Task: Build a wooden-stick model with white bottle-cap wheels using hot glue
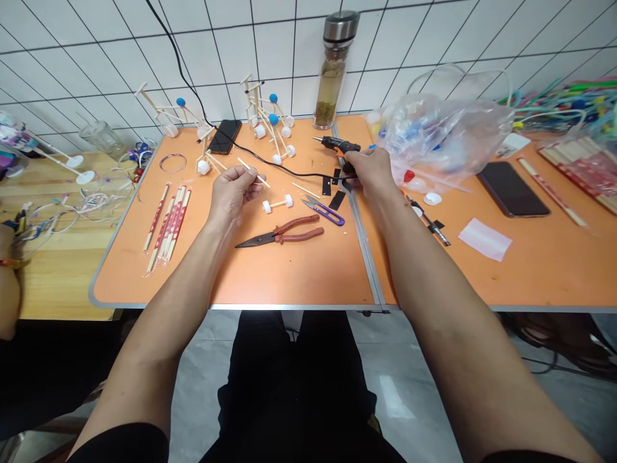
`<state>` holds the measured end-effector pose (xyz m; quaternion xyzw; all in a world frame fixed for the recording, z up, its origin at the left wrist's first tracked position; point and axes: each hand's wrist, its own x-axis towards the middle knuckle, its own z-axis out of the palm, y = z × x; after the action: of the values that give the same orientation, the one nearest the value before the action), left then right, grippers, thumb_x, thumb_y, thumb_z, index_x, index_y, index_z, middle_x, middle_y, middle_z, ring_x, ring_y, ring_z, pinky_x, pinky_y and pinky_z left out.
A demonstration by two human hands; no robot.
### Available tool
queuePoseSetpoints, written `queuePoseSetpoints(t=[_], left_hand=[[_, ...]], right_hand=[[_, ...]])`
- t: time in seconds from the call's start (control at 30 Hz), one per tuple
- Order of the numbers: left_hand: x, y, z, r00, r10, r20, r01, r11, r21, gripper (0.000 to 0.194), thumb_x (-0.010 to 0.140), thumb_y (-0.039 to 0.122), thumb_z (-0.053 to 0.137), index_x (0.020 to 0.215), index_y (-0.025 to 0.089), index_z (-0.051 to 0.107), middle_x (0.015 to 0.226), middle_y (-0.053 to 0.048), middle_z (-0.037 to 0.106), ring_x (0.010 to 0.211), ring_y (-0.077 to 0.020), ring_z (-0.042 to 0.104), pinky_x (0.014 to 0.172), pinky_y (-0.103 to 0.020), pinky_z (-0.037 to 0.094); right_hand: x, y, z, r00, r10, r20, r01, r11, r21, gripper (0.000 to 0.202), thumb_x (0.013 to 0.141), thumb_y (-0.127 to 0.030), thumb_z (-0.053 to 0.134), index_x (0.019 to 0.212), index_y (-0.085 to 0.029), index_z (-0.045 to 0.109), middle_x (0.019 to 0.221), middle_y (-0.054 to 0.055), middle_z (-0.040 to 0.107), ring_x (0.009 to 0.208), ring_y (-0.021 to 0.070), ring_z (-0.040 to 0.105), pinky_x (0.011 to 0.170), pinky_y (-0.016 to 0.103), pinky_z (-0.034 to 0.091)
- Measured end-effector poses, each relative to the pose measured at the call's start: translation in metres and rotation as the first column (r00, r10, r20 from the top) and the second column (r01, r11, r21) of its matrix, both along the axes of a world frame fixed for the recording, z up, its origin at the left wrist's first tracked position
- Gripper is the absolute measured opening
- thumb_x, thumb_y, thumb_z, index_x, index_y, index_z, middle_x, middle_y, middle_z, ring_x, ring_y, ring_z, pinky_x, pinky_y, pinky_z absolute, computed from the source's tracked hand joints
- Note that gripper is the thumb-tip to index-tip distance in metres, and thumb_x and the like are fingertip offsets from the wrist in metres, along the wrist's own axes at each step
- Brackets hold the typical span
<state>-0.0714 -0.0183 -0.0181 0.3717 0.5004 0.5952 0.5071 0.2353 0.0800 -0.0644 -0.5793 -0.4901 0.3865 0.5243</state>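
Note:
Between the fingers of my left hand (234, 191) is a thin wooden stick (258, 177), slanting down to the right. My right hand (373, 168) is closed around the handle of a black and orange glue gun (337, 145), whose nozzle points left. Just below the stick lies a short stick axle with white wheels (277, 204). Purple-handled thread snips (328, 212) and red-handled needle-nose pliers (282, 233) rest on the table between my forearms. Small black strips (336, 200) lie near the glue gun.
Stick models with white wheels and blue balls (274, 119) stand along the tiled wall. A glass tea bottle (331, 71) is behind the glue gun. Its black cable (284, 168) crosses the table. Wrapped chopsticks (168, 222), phones (513, 188) and a plastic bag (434, 128) lie around. Another person's arm (8, 283) is at left.

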Motion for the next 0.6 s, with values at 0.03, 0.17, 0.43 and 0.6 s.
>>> queuePoseSetpoints(t=[0.03, 0.17, 0.43, 0.6], left_hand=[[0.000, 0.000, 0.000, 1.000, 0.001, -0.001, -0.001, 1.000, 0.002, 0.030, 0.090, 0.030, 0.094, 0.077, 0.019, 0.070, 0.082, -0.002, 0.082, 0.060, -0.0071, 0.069, 0.062, -0.017, 0.056], [0.001, -0.001, 0.000, 1.000, 0.006, -0.003, -0.006, 1.000, -0.003, 0.030, 0.088, 0.032, 0.096, 0.080, 0.020, 0.070, 0.083, -0.002, 0.082, 0.061, -0.0067, 0.070, 0.064, -0.016, 0.057], [-0.001, 0.001, -0.003, 0.997, 0.007, 0.075, -0.003, 0.999, -0.048, 0.025, 0.092, 0.027, 0.092, 0.083, 0.019, 0.069, 0.082, -0.001, 0.083, 0.063, -0.0077, 0.075, 0.063, -0.016, 0.059], [-0.002, 0.003, -0.002, 0.976, 0.010, 0.218, 0.022, 0.990, -0.143, 0.026, 0.092, 0.024, 0.092, 0.086, 0.019, 0.067, 0.083, 0.000, 0.083, 0.068, -0.0085, 0.079, 0.068, -0.016, 0.062]], right_hand=[[-0.002, -0.003, 0.003, 0.995, -0.056, -0.080, 0.050, 0.996, -0.074, 0.018, 0.083, -0.023, 0.073, 0.078, -0.027, 0.057, 0.070, 0.002, 0.063, 0.067, 0.0210, 0.064, 0.058, 0.034, 0.056], [-0.004, -0.014, 0.015, 0.938, -0.009, -0.345, -0.068, 0.975, -0.210, 0.018, 0.089, -0.027, 0.080, 0.083, -0.025, 0.062, 0.073, -0.001, 0.063, 0.061, 0.0161, 0.062, 0.057, 0.031, 0.060], [-0.012, -0.032, 0.034, 0.858, 0.191, -0.476, -0.237, 0.971, -0.037, 0.014, 0.089, -0.026, 0.076, 0.082, -0.026, 0.064, 0.082, 0.000, 0.065, 0.070, 0.0158, 0.061, 0.069, 0.033, 0.060], [-0.028, -0.049, 0.047, 0.906, 0.279, -0.317, -0.267, 0.960, 0.083, 0.027, 0.085, -0.042, 0.080, 0.081, -0.028, 0.057, 0.084, 0.001, 0.068, 0.075, 0.0191, 0.067, 0.068, 0.036, 0.058]])
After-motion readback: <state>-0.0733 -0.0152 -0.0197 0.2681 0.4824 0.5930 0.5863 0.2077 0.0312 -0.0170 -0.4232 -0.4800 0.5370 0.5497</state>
